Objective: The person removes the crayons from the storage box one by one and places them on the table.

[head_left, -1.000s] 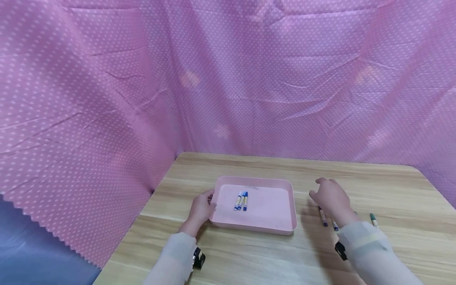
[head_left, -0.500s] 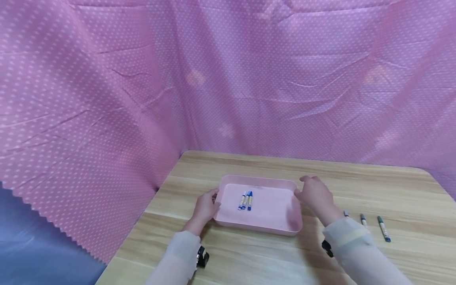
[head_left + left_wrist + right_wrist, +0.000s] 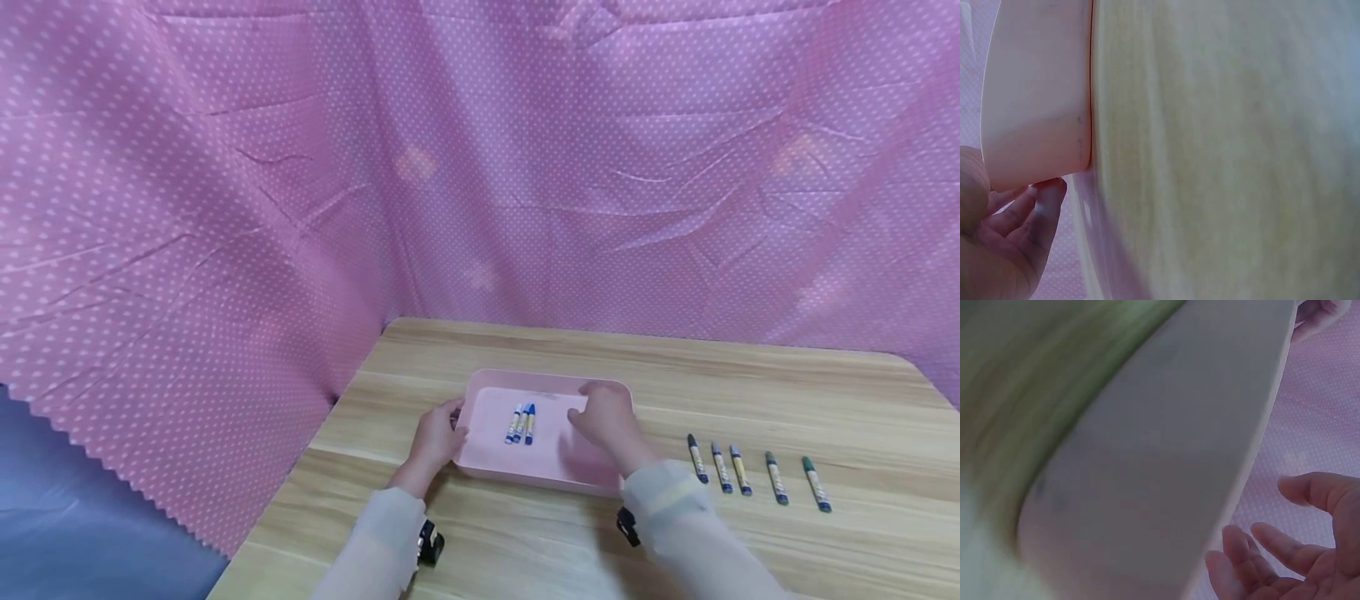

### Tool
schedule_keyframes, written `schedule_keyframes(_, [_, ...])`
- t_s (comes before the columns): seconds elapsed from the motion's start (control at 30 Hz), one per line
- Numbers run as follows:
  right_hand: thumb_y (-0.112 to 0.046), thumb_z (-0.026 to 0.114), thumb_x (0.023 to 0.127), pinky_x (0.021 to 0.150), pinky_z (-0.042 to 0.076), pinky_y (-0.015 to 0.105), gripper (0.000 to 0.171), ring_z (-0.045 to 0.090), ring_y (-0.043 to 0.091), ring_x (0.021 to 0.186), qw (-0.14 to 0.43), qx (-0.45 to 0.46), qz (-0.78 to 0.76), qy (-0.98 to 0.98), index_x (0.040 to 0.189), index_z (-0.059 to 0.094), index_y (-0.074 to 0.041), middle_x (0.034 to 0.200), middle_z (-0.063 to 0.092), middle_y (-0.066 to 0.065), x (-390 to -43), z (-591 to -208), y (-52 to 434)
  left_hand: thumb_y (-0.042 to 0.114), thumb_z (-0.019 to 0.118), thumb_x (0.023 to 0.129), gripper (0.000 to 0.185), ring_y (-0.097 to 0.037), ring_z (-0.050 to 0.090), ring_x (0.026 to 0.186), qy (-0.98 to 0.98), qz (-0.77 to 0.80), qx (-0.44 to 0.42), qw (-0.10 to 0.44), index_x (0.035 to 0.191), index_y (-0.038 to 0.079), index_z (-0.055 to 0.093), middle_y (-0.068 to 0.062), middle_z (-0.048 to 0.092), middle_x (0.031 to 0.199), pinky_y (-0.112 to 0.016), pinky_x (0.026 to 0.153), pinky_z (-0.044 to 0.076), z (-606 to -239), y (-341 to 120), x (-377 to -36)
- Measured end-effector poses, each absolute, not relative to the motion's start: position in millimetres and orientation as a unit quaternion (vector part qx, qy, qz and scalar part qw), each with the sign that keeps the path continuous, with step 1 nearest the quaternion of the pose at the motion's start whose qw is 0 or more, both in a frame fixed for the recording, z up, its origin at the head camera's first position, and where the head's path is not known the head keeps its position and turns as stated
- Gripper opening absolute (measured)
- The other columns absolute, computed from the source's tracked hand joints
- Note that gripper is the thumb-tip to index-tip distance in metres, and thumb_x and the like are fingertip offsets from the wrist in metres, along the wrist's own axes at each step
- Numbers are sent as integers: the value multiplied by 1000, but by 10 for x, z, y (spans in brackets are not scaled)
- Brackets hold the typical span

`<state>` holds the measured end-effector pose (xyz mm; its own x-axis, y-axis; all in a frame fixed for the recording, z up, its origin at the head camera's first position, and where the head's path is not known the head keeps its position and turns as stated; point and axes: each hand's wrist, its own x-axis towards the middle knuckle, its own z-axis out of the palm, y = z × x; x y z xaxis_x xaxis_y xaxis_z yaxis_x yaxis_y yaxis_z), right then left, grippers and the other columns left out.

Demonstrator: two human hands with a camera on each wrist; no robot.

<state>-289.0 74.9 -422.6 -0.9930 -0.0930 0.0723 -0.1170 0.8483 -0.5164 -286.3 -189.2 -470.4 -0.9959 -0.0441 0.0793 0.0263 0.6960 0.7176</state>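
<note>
— What do you see from up top?

— A shallow pink plastic tray (image 3: pixel 480 467) sits on the light wooden table (image 3: pixel 525 350). Three small blue crayons (image 3: pixel 521 423) lie inside it. The left hand (image 3: pixel 435 437) touches the tray's left edge. The right hand (image 3: pixel 609 421) hangs over the tray's right side, holding nothing. Five dark crayons in a row (image 3: pixel 757 473) lie on the table, just right of the tray.

— And the left wrist view?

— Loose fingers (image 3: pixel 1035 215) rest against the tray's corner, not wrapped round it.

— The right wrist view?

— It's blurry. Fingers (image 3: pixel 1285 547) are spread loose beside the tray wall.
</note>
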Motion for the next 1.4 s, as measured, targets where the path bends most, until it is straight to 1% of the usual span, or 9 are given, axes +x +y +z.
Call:
schedule_keyframes(0.1, [-22, 69, 84, 95, 45, 47, 44, 60, 34, 103, 4, 43, 293, -955, 117, 61, 7, 95, 69, 16, -2915, -4262, 622, -4, 68, 82, 50, -28, 61, 99, -920, -389, 4, 49, 130, -1, 55, -15, 65, 110, -34, 84, 54, -4716, -1892, -2867])
schedule_keyframes(0.2, [-20, 69, 86, 83, 52, 45, 45, 62, 31, 97, -26, 17, 344, -939, 122, 58, 5, 106, 65, 18, -2940, -4316, 520, -5, 68, 82, 50, -27, 61, 99, -919, -391, 7, 48, 130, -1, 55, -15, 65, 110, -33, 84, 54, -4719, -1889, -2875])
schedule_keyframes(0.57, [-15, 68, 82, 86, 50, 42, 42, 59, 27, 91, -40, -7, 397, -917, 118, 60, 5, 107, 65, 18, -3041, -4527, 241, -5, 68, 82, 50, -27, 62, 98, -918, -394, 7, 50, 130, -1, 55, -15, 65, 109, -32, 83, 54, -4720, -1885, -2877])
schedule_keyframes(0.83, [-9, 66, 78, 92, 47, 44, 40, 59, 33, 100, -33, -21, 407, -913, 114, 61, 8, 107, 65, 19, -3070, -4634, 95, -6, 69, 81, 49, -26, 63, 95, -920, -387, -5, 61, 128, -2, 56, -15, 66, 106, -33, 82, 54, -4717, -1894, -2873])
schedule_keyframes(0.97, [-10, 69, 77, 89, 49, 44, 34, 60, 32, 94, -27, -26, 395, -918, 107, 64, 7, 99, 66, 17, -3069, -4656, 59, -6, 69, 81, 49, -26, 63, 94, -918, -391, -7, 61, 128, -2, 57, -15, 66, 106, -32, 81, 55, -4720, -1886, -2877])
schedule_keyframes(1.1, [-10, 69, 77, 68, 52, 39, 15, 58, 26, 72, -20, -23, 379, -925, 83, 64, 2, 78, 63, 10, -3070, -4671, 31, -6, 69, 81, 49, -26, 63, 95, -919, -390, -3, 61, 128, -2, 57, -15, 66, 106, -32, 81, 54, -4716, -1884, -2875])
schedule_keyframes(1.2, [-9, 69, 76, 58, 47, 35, 14, 52, 22, 63, -16, -25, 368, -929, 70, 58, -3, 68, 56, 7, -3068, -4680, 13, -6, 69, 81, 49, -26, 63, 95, -920, -387, 0, 60, 128, -2, 57, -15, 66, 106, -32, 81, 54, -4705, -1883, -2867])
schedule_keyframes(1.3, [-10, 69, 76, 57, 46, 35, 16, 50, 22, 63, -12, -30, 359, -933, 69, 56, -4, 69, 54, 6, -3069, -4686, 0, -5, 68, 81, 49, -26, 63, 95, -922, -383, 0, 58, 128, -2, 56, -15, 66, 107, -33, 82, 54, -4697, -1881, -2864])
schedule_keyframes(1.4, [-11, 69, 78, 60, 48, 36, 15, 51, 23, 65, -18, -40, 360, -932, 74, 58, -2, 72, 54, 8, -3074, -4686, -15, -5, 68, 81, 48, -27, 63, 95, -924, -378, -4, 61, 128, -2, 57, -16, 66, 107, -34, 83, 54, -4695, -1881, -2867])
